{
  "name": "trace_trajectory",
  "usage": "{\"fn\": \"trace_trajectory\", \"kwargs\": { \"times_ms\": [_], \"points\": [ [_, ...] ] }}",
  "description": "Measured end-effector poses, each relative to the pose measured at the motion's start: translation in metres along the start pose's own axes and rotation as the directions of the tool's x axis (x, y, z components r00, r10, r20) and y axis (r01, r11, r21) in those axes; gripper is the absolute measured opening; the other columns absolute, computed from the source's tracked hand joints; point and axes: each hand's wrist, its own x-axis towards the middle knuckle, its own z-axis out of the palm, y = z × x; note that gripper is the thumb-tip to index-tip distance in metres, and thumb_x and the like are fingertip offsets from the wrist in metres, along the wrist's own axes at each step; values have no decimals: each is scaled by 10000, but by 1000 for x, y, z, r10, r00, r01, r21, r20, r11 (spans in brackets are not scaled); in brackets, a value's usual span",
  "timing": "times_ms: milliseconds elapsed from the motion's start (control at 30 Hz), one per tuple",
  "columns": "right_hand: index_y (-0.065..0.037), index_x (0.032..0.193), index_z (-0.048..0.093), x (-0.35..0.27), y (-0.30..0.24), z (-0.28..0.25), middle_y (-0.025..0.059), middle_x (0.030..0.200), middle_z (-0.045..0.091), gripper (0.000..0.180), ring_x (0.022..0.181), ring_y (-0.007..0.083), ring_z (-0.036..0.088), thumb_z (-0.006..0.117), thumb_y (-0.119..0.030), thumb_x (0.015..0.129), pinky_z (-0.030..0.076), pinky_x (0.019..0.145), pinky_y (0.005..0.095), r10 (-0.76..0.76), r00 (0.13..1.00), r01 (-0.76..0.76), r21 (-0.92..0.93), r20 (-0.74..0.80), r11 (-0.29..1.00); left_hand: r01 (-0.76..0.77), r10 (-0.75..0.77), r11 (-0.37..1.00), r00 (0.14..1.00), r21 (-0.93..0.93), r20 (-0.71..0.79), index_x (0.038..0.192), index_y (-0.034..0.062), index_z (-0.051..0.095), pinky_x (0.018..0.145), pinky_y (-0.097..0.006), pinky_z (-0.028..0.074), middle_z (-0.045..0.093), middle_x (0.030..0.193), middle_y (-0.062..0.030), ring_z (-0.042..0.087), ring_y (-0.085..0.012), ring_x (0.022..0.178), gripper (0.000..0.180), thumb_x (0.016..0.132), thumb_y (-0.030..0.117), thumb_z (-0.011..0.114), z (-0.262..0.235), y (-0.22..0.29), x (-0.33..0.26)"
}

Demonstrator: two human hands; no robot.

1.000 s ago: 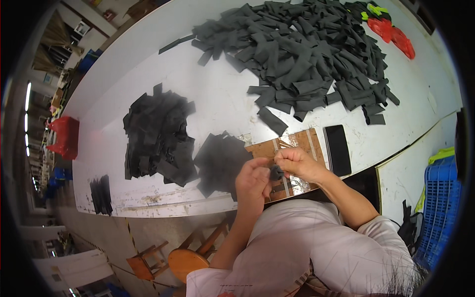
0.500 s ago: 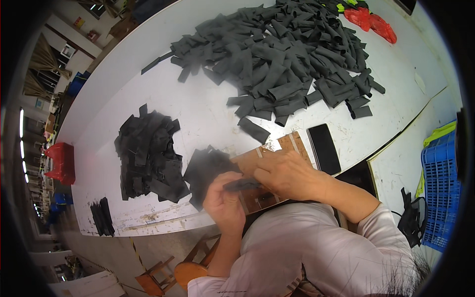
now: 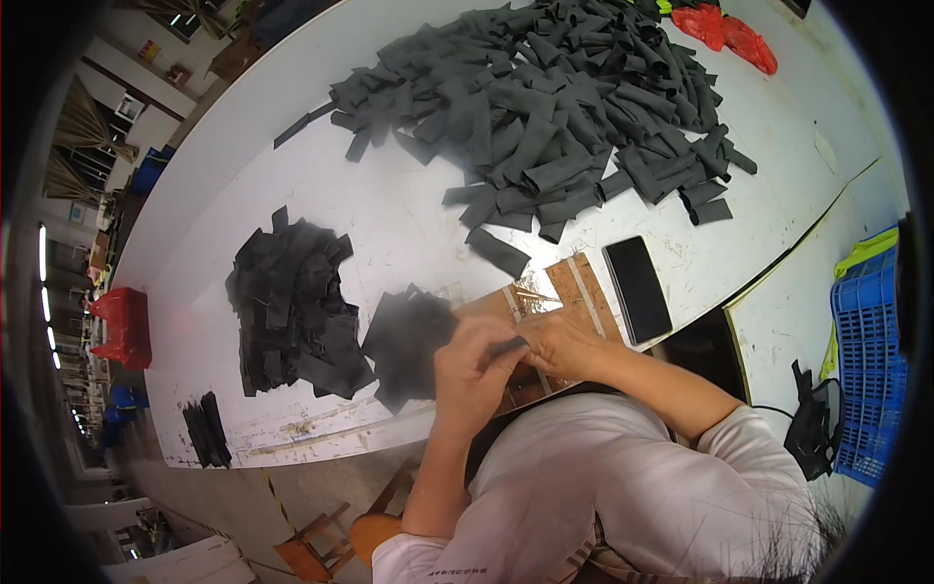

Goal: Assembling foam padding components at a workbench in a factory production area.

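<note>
Close together at the table's near edge, my two hands work on one small dark grey fabric piece (image 3: 508, 345). My left hand (image 3: 469, 375) is closed, pinching it between thumb and fingers. At its other end are the bent, closed fingers of my right hand (image 3: 562, 346), whose tips are partly hidden. Beneath the hands lies a brown wooden board (image 3: 595, 299) with pale strips and a shiny patch. A stack of flat dark pieces (image 3: 404, 341) sits just left of my left hand. Farther left is a larger heap of flat dark pieces (image 3: 292, 302).
A big pile of dark fabric tubes (image 3: 555, 117) covers the far table (image 3: 389, 214). Right of the board lies a black phone (image 3: 637, 290). Red plastic bags (image 3: 725, 37) rest at the far right, a blue crate (image 3: 866, 360) at the right, a red container (image 3: 122, 328) at the left.
My left hand has moved right and slightly up, closer to my right hand. The fabric piece has shifted right with it and shows less between the fingers.
</note>
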Motion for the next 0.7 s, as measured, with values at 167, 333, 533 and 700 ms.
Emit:
{"fn": "trace_trajectory", "kwargs": {
  "times_ms": [167, 333, 533, 700],
  "points": [
    [-35, 811, 561, 9, -18, -19, 155, 685, 551, 141, 663, 340, 542, 515, -141, 728, 437, 588, 396, 11, 1000, -10, -63, 25, 998, 8, -29, 995, 976, -98, -214, 867, -31, 563, 601, -212, 440, 571, 844, -92, 561, -147, 736, 184, 689, -79, 569, 5, 17, -5],
    [-29, 767, 492, 21, -39, -40, 120, 693, 511, 170, 655, 310, 519, 573, -174, 732, 413, 550, 386, -4, 989, 41, -250, 146, 967, -155, -64, 843, 922, -515, -383, 884, -16, 511, 778, -334, 414, 567, 847, -135, 531, -216, 796, 128, 818, 93, 514, 1, 13, -13],
    [-41, 699, 477, 15, -23, -16, 92, 638, 504, 176, 625, 288, 523, 596, -170, 704, 403, 516, 381, -23, 988, 69, -297, 155, 953, -114, -281, 496, 917, -861, -283, 858, 2, 517, 810, -358, 395, 545, 874, -131, 496, -238, 853, 125, 820, 121, 519, 1, 3, -22],
    [-45, 686, 479, 14, -29, -23, 89, 631, 508, 171, 601, 281, 526, 608, -157, 685, 404, 506, 371, -59, 989, 95, -280, 134, 955, -138, -236, 678, 889, -722, -392, 861, -40, 524, 780, -298, 403, 564, 879, -153, 524, -215, 835, 128, 821, 78, 497, -3, -3, -23]
  ]
}}
